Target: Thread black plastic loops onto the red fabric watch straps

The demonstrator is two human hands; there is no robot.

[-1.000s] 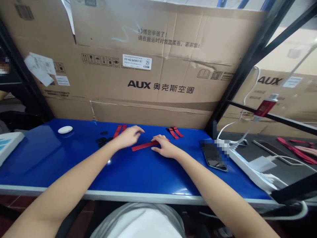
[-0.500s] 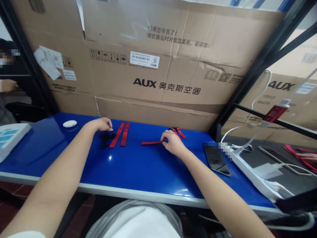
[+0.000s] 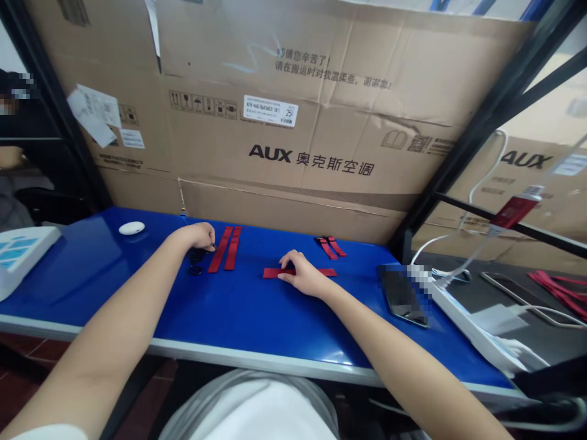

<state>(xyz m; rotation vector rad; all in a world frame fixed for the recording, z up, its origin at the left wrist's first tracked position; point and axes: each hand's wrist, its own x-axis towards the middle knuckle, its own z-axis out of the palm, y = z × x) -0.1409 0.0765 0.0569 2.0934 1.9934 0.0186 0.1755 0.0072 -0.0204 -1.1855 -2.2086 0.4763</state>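
Note:
A flat red strap [image 3: 329, 272] lies crosswise on the blue table [image 3: 220, 318]. My right hand [image 3: 296, 272] is over its middle, thumb and fingers apart at its two edges. Further left, my left hand [image 3: 202, 237] pinches a small black piece [image 3: 212, 247] above several black parts [image 3: 195, 269]. Just right of that hand two red straps [image 3: 220, 249] [image 3: 233, 249] lie side by side. Towards the back right are two short red straps with black buckles [image 3: 331, 247].
A tall cardboard sheet [image 3: 298, 201] stands behind the table between black posts. A white oval object [image 3: 132, 228] and a white device [image 3: 22, 256] are at the left. At the right lie a phone [image 3: 403, 296], a white power strip [image 3: 477, 336] and cables.
My right hand has moved left and slightly nearer, and the red strap now lies flat. My left hand has shifted slightly right, and a black piece now shows at its fingertips.

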